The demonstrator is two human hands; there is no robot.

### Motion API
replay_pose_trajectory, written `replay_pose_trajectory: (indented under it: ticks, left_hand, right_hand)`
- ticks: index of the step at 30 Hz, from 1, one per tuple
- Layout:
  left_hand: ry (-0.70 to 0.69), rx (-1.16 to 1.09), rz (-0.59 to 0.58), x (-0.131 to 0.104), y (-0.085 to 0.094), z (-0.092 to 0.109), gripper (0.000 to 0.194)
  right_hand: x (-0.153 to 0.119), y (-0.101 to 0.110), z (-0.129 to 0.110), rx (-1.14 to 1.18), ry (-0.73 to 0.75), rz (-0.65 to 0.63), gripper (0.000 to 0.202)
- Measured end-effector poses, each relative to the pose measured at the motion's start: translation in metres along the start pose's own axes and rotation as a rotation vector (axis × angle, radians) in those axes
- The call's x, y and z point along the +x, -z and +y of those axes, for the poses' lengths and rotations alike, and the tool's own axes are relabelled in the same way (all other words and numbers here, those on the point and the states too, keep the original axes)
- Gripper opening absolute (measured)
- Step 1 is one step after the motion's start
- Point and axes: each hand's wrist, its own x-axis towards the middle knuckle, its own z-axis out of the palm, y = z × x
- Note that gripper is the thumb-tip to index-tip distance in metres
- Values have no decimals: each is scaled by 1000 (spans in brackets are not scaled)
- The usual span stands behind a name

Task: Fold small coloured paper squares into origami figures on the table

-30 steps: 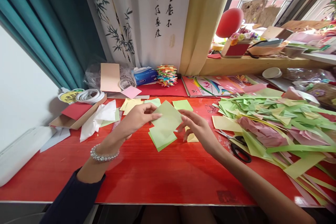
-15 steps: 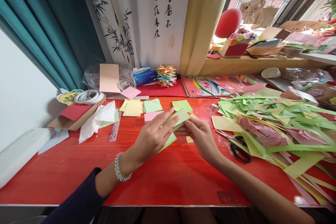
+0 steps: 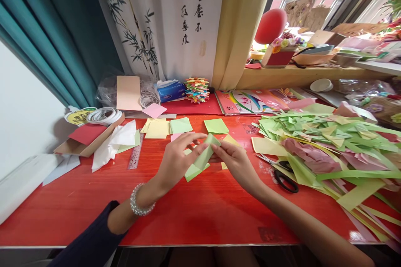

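A folded piece of light green paper (image 3: 203,154) is held up between my two hands over the red table. My left hand (image 3: 178,160), with a clear bead bracelet (image 3: 139,200) on its wrist, pinches the paper's left side between thumb and fingers. At its upper right corner, the thumb and fingertips of my right hand (image 3: 236,160) grip it. Beneath lies another green sheet (image 3: 193,173), partly hidden by the held piece. Yellow paper (image 3: 231,139) shows behind my right hand. Beyond my hands sit stacks of bright green squares (image 3: 216,126), pale green squares (image 3: 181,125) and yellow squares (image 3: 157,128).
Black-handled scissors (image 3: 285,179) lie right of my hands, beside a heap of green and pink paper strips (image 3: 328,137). To the left are a clear ruler (image 3: 135,154), white tissue (image 3: 114,144) and a cardboard tray (image 3: 90,144). A multicoloured paper ball (image 3: 197,90) stands at the back.
The green paper has turned from lying slantwise to a steeper angle. My left hand has shifted left and its fingers have drawn back from the paper's top face. The right hand keeps its pinch.
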Motion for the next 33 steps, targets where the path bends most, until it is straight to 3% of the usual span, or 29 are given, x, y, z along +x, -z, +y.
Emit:
replay_pose_trajectory:
  ticks: [3,9,33]
  left_hand:
    - [196,-156,-56,4,1,-3,30]
    - [329,-341,-125,6,-1,-5,31]
    - [318,-384,-75,5,-5,-9,21]
  right_hand:
    - [1,0,5,-92,1,8,24]
    - [2,0,6,-17,-18,59,23]
    - [3,1,-1,35,-44,33,19]
